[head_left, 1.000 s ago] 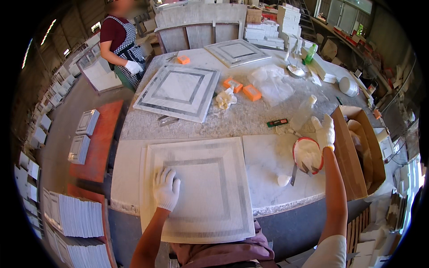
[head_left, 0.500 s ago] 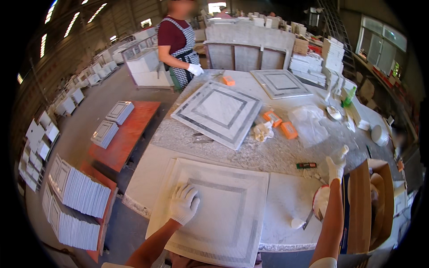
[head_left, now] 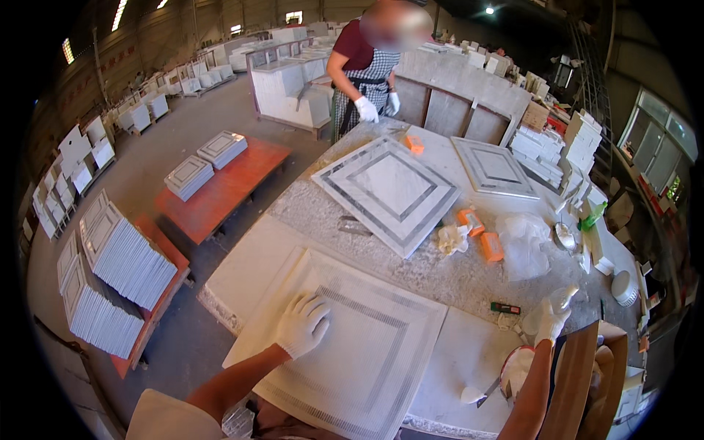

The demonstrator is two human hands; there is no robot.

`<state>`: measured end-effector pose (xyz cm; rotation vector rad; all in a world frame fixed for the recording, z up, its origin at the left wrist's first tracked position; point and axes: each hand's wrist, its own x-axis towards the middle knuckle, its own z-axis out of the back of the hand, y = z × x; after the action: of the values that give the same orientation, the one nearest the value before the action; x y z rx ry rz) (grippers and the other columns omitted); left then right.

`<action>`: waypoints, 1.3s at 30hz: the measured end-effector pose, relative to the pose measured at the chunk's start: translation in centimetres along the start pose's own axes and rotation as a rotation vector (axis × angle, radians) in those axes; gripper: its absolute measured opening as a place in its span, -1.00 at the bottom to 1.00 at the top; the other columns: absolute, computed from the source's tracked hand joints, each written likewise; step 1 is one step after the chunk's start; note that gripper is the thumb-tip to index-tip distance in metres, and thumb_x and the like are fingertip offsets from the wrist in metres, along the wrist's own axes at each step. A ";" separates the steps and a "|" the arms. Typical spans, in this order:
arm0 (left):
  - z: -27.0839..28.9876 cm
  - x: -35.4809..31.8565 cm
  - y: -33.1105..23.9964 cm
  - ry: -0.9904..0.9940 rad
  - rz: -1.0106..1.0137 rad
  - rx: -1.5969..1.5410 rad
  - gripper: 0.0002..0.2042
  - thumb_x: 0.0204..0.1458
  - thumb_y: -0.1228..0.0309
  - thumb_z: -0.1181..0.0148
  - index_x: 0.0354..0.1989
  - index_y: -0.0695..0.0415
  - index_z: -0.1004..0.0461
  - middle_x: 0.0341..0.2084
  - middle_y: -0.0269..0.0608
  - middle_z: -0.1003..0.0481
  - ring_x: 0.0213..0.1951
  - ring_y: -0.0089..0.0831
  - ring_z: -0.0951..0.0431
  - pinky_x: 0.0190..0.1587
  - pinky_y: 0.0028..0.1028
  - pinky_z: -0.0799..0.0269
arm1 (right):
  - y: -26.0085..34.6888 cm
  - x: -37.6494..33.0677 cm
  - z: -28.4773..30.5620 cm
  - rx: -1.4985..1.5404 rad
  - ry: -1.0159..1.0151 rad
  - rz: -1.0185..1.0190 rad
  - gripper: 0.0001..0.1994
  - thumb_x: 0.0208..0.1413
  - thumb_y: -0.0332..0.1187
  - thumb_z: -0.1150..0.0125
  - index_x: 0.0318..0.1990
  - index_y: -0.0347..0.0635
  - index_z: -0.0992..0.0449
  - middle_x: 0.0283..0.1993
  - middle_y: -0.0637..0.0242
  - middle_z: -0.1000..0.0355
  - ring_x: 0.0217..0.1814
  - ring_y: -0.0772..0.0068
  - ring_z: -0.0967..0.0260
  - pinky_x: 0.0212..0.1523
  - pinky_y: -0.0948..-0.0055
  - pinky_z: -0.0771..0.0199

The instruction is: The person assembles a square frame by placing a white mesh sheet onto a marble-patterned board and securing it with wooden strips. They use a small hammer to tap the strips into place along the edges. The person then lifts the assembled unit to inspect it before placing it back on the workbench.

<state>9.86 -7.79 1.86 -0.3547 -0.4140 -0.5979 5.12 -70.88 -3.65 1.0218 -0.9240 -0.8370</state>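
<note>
My left hand (head_left: 303,324), in a white knit glove, lies flat with its fingers stretched out on a square white stone panel (head_left: 367,378). The panel carries grey square borders and a fine ribbed or mesh-like surface, and overhangs the table's front edge. At the right my gloved right hand (head_left: 551,323) is closed around a pale, translucent bottle (head_left: 565,296), held over the table. Close to that hand lie a small green-and-black object (head_left: 506,308) and a red-rimmed bowl (head_left: 518,367) of white paste, partly hidden by my forearm. A scraper (head_left: 482,400) rests beside the bowl.
A grey-bordered marble panel (head_left: 392,187) and another panel (head_left: 495,168) lie farther back. Orange boxes (head_left: 492,248) and a plastic bag (head_left: 524,246) sit near them. An open cardboard box (head_left: 579,374) stands right. A co-worker (head_left: 367,73) stands behind the table; stacked tiles (head_left: 128,253) lie left.
The view has swung left, shifting the scene to the right. The co-worker leans closer over the far table end, both gloved hands now showing. My left hand stays on the panel; my right keeps the bottle.
</note>
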 end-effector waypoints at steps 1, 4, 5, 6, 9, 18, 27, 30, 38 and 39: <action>0.1 -0.2 0.2 -0.002 0.008 0.010 -0.70 -0.01 0.34 -0.23 -0.07 0.10 -0.48 -0.01 -0.15 -0.49 0.13 -0.13 -0.41 0.28 -0.09 -0.22 | 1.2 -0.3 -0.3 -0.015 0.015 0.025 -0.08 -0.10 -0.16 -0.49 0.38 -0.25 -0.10 0.23 0.08 -0.35 0.25 0.17 -0.32 0.26 0.26 -0.27; 0.5 -0.5 0.3 -0.006 0.018 0.020 -0.69 0.00 0.34 -0.23 -0.06 0.10 -0.48 -0.01 -0.15 -0.49 0.14 -0.14 -0.40 0.28 -0.09 -0.22 | 5.2 -1.6 -0.5 -0.284 0.083 0.159 -0.07 -0.05 -0.13 -0.46 0.41 -0.24 -0.05 0.25 0.03 -0.33 0.27 0.16 -0.31 0.28 0.25 -0.25; 0.5 -0.5 0.4 -0.011 0.017 0.018 -0.69 0.00 0.33 -0.22 -0.05 0.10 -0.48 -0.01 -0.15 -0.48 0.15 -0.14 -0.40 0.28 -0.09 -0.22 | 5.6 -1.8 -0.8 -0.252 0.114 0.250 -0.08 -0.04 -0.14 -0.45 0.41 -0.24 -0.04 0.24 0.03 -0.34 0.25 0.16 -0.33 0.26 0.26 -0.28; 0.2 -0.2 0.4 -0.015 0.009 0.019 -0.69 0.01 0.33 -0.22 -0.05 0.10 -0.48 -0.01 -0.15 -0.48 0.15 -0.14 -0.40 0.29 -0.09 -0.22 | 6.0 -1.8 -0.6 -0.219 0.138 0.342 -0.09 -0.02 -0.15 -0.44 0.42 -0.23 -0.03 0.22 0.04 -0.35 0.22 0.17 -0.35 0.23 0.27 -0.31; -0.2 -0.7 0.8 -0.017 0.008 0.035 -0.68 0.01 0.32 -0.22 -0.05 0.10 -0.48 0.01 -0.16 -0.47 0.18 -0.16 -0.37 0.30 -0.10 -0.21 | 8.3 -4.2 -2.7 -0.179 0.313 0.424 -0.10 0.00 -0.20 -0.42 0.43 -0.19 -0.02 0.17 0.10 -0.39 0.14 0.24 -0.40 0.13 0.32 -0.41; -0.5 -1.3 1.5 -0.042 0.037 0.017 -0.72 0.01 0.31 -0.21 -0.09 0.09 -0.49 0.01 -0.22 -0.47 0.19 -0.18 -0.36 0.29 -0.16 -0.23 | 18.9 -20.6 -12.1 0.091 0.934 0.598 -0.14 -0.14 -0.35 -0.50 0.37 -0.05 -0.16 0.03 0.26 -0.43 0.02 0.34 -0.43 0.02 0.36 -0.48; -0.7 -1.1 1.8 -0.032 0.056 -0.004 -0.74 0.03 0.30 -0.18 -0.12 0.10 -0.51 0.01 -0.20 -0.47 0.16 -0.17 -0.38 0.27 -0.16 -0.25 | 22.5 -27.2 -19.1 -0.678 1.004 0.839 -0.26 -0.18 -0.08 -0.47 0.24 0.12 -0.32 0.06 0.10 -0.45 0.15 0.01 -0.37 0.15 0.13 -0.38; -0.4 -1.0 1.9 -0.026 0.042 -0.005 -0.74 0.03 0.31 -0.18 -0.13 0.13 -0.51 -0.01 -0.19 -0.48 0.15 -0.17 -0.38 0.27 -0.14 -0.24 | 23.4 -28.4 -21.6 -0.725 1.023 0.971 -0.26 -0.21 -0.11 -0.49 0.23 0.17 -0.34 0.04 0.13 -0.46 0.10 0.02 -0.41 0.11 0.10 -0.40; -0.7 -1.1 2.3 -0.070 0.050 -0.020 -0.75 -0.02 0.32 -0.21 -0.18 0.14 -0.50 -0.09 -0.18 -0.48 0.09 -0.19 -0.43 0.24 -0.16 -0.26 | 25.6 -31.8 -26.7 -0.946 0.939 1.233 -0.37 -0.16 -0.13 -0.42 0.16 0.20 -0.37 -0.10 0.24 -0.49 -0.02 0.11 -0.44 -0.04 0.17 -0.44; -0.7 -1.0 2.2 -0.071 0.052 -0.013 -0.75 -0.03 0.33 -0.21 -0.18 0.15 -0.50 -0.09 -0.18 -0.48 0.08 -0.20 -0.43 0.24 -0.17 -0.27 | 25.6 -32.0 -27.2 -0.940 0.938 1.233 -0.37 -0.16 -0.13 -0.43 0.16 0.21 -0.37 -0.11 0.25 -0.49 -0.02 0.12 -0.44 -0.05 0.16 -0.42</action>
<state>10.64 -5.90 0.39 -0.3989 -0.4675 -0.5385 21.54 -25.70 6.68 -0.1402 -0.1303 0.3165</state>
